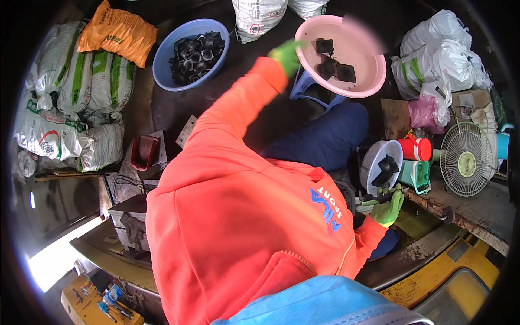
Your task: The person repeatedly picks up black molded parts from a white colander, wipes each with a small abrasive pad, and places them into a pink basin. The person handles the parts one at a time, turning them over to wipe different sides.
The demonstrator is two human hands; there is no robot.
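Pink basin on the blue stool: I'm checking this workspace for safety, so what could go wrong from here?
The pink basin sits on a blue plastic stool, with the gloved left hand blurred by its rim; a bump might tip it and spill the black parts. The pale basket is close to the gloved right hand, so a knock could scatter its black pieces.

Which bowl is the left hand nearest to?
The pink bowl: its rim is beside the left hand. The blue bowl and whitish bowl are farther away.
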